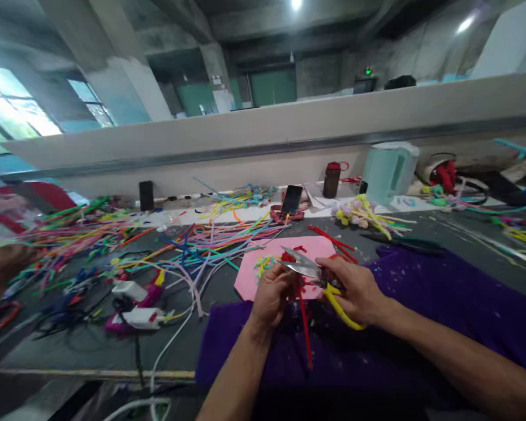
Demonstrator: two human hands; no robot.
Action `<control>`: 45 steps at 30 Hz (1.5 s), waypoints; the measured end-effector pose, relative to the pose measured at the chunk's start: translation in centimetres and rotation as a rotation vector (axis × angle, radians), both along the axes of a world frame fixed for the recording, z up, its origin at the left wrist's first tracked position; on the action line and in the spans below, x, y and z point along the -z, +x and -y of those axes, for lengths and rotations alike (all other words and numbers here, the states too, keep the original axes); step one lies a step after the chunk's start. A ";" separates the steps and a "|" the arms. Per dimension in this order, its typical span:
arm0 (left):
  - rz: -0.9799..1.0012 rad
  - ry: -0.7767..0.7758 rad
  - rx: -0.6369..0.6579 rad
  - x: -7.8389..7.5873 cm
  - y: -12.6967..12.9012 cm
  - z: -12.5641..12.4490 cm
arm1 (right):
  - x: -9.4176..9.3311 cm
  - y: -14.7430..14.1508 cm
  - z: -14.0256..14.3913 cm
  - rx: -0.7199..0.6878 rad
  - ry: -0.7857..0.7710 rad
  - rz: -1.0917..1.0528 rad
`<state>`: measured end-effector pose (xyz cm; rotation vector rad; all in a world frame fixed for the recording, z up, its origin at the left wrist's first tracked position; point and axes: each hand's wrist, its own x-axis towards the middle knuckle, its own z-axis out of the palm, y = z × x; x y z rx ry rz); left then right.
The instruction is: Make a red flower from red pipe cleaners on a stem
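Observation:
My left hand (272, 295) pinches a red pipe cleaner (305, 327) that hangs down toward me over a purple cloth (442, 298). My right hand (355, 289) grips scissors (304, 266) with yellow handles; the silver blades point left and are parted around the top of the red pipe cleaner. Just behind both hands lies a pink sheet (263, 275) with small coloured bits and red offcuts on it.
Many coloured pipe cleaners (114, 240) sprawl across the dark table to the left. A white adapter and cable (142, 316) lie front left. A phone (291, 199), red-capped bottle (332, 179), white kettle (390, 171) and pliers (403, 242) sit behind. Another person's hand (0, 263) is at far left.

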<state>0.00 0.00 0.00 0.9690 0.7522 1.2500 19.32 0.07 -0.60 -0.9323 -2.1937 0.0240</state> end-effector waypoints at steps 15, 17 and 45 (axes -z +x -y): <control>-0.035 -0.018 0.075 -0.5 0.0 0.3 | 0.1 0.1 0.5 -0.001 -0.030 0.022; -0.026 -0.025 0.076 -0.4 0.0 0.3 | 0.2 0.1 0.5 -0.005 -0.038 0.028; 0.183 -0.036 0.119 -0.6 -0.9 0.2 | -2.3 8.8 -1.1 0.511 -0.121 0.348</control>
